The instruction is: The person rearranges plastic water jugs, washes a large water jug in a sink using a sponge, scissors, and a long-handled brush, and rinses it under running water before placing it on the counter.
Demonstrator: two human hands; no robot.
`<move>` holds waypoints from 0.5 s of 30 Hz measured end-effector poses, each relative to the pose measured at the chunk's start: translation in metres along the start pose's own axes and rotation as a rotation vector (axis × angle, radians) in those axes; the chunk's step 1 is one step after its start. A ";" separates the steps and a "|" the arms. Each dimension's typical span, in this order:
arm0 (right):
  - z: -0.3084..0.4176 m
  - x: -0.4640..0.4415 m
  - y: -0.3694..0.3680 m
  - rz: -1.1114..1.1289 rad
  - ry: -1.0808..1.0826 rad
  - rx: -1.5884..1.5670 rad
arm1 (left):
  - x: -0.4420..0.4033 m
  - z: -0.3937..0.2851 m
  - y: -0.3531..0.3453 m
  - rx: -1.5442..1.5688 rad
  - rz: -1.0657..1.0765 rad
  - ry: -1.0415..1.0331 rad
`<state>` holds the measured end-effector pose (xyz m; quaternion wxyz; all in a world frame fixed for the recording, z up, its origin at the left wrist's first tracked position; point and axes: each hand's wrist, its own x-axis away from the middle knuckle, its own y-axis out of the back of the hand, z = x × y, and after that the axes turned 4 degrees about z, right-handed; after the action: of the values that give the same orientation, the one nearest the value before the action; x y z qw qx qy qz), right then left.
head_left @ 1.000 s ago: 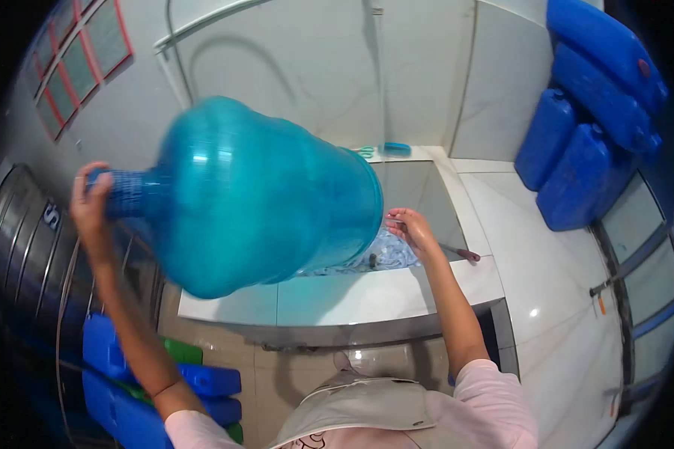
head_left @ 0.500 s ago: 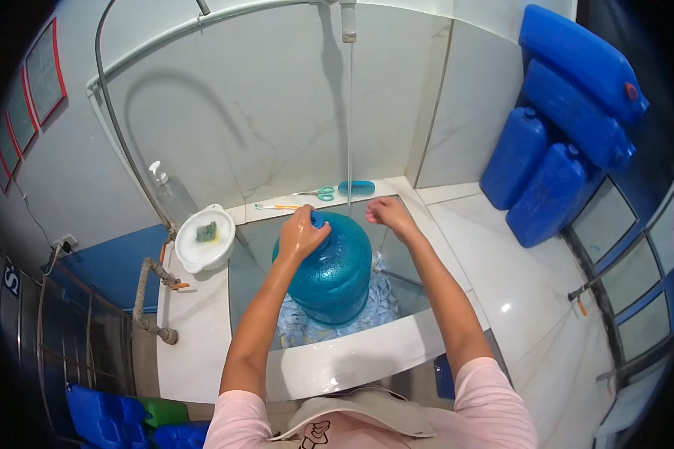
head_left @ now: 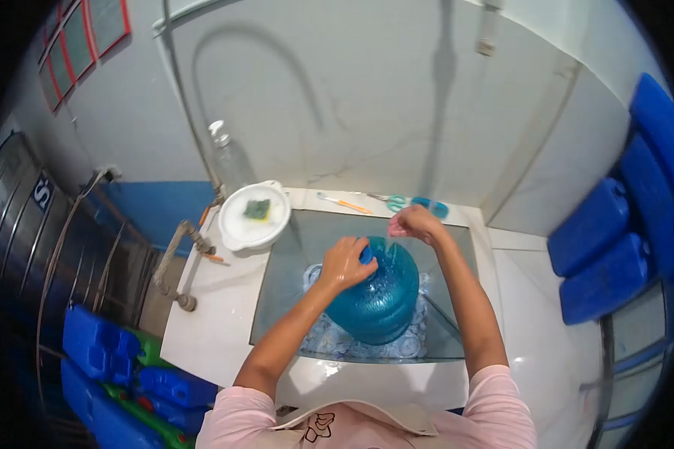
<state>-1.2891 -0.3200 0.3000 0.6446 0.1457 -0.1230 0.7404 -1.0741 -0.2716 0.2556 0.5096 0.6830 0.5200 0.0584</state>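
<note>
A translucent blue-green water jug (head_left: 378, 307) stands upright in the sink basin (head_left: 277, 299), on a layer of pale blue and white pieces, perhaps bottle caps. My left hand (head_left: 346, 263) is closed around the jug's neck at its blue cap (head_left: 366, 252). Above the jug's far shoulder is my right hand (head_left: 418, 224), wrist bent and fingers curled together. Water falls from it onto the jug, and I see no object in it.
A white bowl (head_left: 236, 236) holding suds and a green-yellow sponge (head_left: 257, 209) sits left of the basin, before a pump bottle (head_left: 231, 161). Along the back ledge lie a toothbrush (head_left: 344, 202), scissors (head_left: 395, 203) and a teal brush (head_left: 430, 207). Blue containers (head_left: 591, 232) stand right.
The view has turned left and down. My right hand has come in from beside the jug to above it, with water now falling from it. My left hand remains at the neck.
</note>
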 end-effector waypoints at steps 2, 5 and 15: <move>-0.019 -0.054 -0.032 0.068 0.112 0.207 | 0.029 0.010 0.010 0.001 -0.071 0.041; -0.007 -0.106 -0.115 0.143 0.415 0.592 | 0.061 0.031 0.021 0.014 -0.173 0.113; -0.026 -0.207 -0.304 -0.142 0.638 1.456 | 0.123 0.058 0.033 -0.058 -0.152 0.523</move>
<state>-0.9635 -0.4580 0.1971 0.4371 0.3188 0.5915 0.5979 -0.9620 -0.2117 0.1980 0.3802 0.5890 0.6818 0.2092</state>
